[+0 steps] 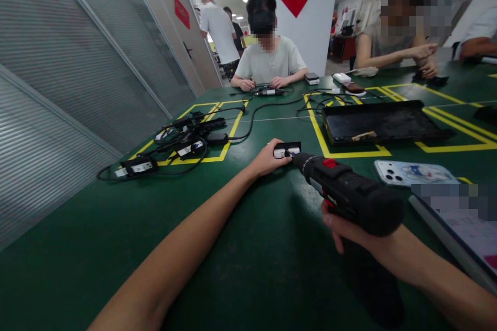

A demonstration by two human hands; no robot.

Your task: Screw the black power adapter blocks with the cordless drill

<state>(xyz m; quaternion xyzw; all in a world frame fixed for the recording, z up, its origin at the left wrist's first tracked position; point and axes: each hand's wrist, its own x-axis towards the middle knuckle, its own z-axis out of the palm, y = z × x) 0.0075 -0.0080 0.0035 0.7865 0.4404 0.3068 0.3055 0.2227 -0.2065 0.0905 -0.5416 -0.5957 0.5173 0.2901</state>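
Observation:
My left hand (267, 159) is closed around a small black power adapter (296, 146) with a white label, holding it down on the green table. My right hand (355, 230) grips a black cordless drill (349, 191) with red accents by its handle. The drill points away to the left, and its chuck (301, 161) is right at the near side of the adapter. Whether the bit touches the adapter I cannot tell.
Several black adapters with cables (190, 149) lie tangled at left. A black tray (380, 119) holding a small brown piece stands at right, beyond a phone (415, 172) and a book-like object (458, 232). People sit across the green table (217, 279).

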